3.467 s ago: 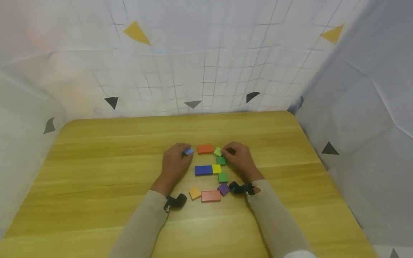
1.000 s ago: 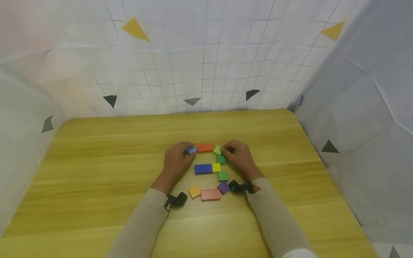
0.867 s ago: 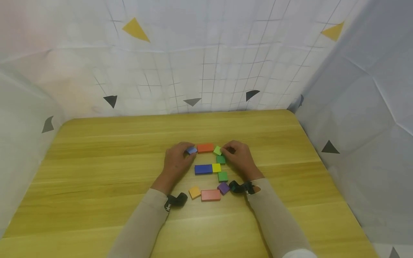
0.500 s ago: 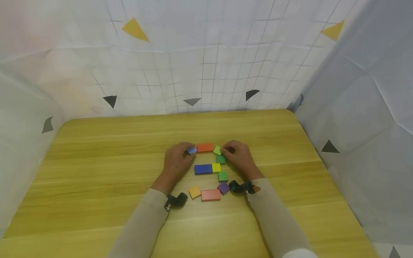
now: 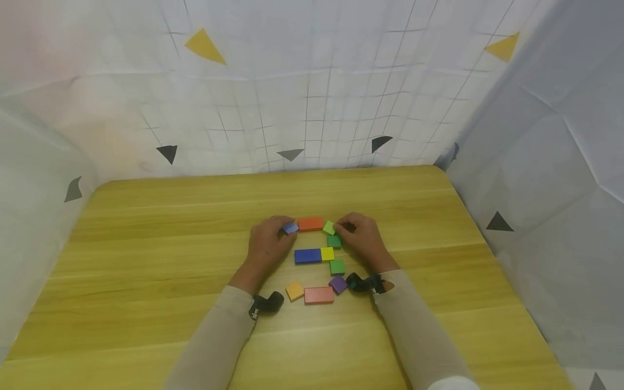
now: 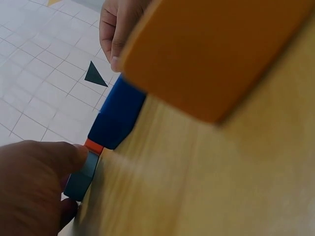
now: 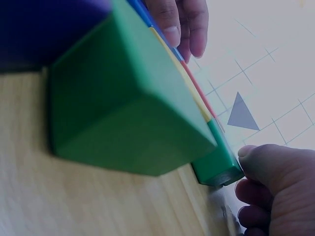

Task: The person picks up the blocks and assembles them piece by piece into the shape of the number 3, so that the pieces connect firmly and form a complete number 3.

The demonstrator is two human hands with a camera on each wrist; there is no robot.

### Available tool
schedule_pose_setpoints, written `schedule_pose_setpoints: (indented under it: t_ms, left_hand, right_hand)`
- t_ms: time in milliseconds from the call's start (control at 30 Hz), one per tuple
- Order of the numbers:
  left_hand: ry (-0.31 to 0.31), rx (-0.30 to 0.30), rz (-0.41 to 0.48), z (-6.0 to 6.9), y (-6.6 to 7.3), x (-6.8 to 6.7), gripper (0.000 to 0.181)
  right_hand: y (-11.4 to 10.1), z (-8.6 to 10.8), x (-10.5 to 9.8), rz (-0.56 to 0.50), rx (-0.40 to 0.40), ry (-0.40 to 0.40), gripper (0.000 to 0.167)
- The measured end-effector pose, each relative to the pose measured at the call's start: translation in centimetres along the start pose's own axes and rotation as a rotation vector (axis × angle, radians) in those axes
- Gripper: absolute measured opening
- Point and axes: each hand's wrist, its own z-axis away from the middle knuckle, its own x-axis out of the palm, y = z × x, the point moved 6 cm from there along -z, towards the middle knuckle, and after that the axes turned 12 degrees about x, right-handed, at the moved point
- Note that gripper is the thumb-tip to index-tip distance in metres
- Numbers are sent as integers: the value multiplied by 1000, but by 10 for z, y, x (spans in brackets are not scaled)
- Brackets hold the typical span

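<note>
In the head view, my left hand (image 5: 265, 246) pinches a light blue square block (image 5: 290, 228) at the left end of an orange-red rectangular block (image 5: 310, 224). The left wrist view has thumb and finger on either side of that light blue block (image 6: 81, 178). My right hand (image 5: 363, 238) holds a light green square block (image 5: 329, 228) by its right side, at the red block's other end. A dark green block (image 5: 333, 242) lies just below it. In the right wrist view, nearer blocks hide the light green one.
Nearer on the wooden table (image 5: 170, 260) lie a dark blue rectangle (image 5: 307, 256), a yellow square (image 5: 327, 254), a green square (image 5: 337, 267), a purple square (image 5: 338, 284), a pink rectangle (image 5: 319, 295) and an orange square (image 5: 294, 291). White patterned sheets (image 5: 244, 108) stand behind and beside.
My left hand has brought the light blue block rightward against the orange-red block's left end. The right hand stays at the light green block. During the last second almost nothing moves.
</note>
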Motion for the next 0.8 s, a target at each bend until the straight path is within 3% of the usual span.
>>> schedule_pose_setpoints:
  t_ms: [433,800]
  left_hand:
    - [-22,-6,-3,1,0,0,33]
    - [-8,23,-2,2,1,-1,34]
  right_hand:
    - [0,-1,1,5,-2,2,10]
    - [2,-1,0,0,1,5,11]
